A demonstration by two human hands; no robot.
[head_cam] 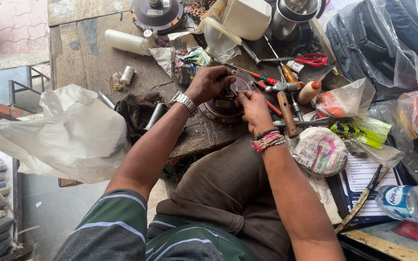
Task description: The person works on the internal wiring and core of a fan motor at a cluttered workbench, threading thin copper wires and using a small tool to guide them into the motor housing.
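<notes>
Head view, looking down: at the centre of a cluttered wooden workbench (81,53) lies a round dark metal motor housing (223,99). The left hand (209,82) curls over its top at 11 o'clock, fingers bent tight on a small part. The right hand (253,107) pinches near the hub at 3 o'clock. The housing looks closed, work mid-way. A hammer (286,111) and red scissors (310,59) lie at 2 o'clock.
</notes>
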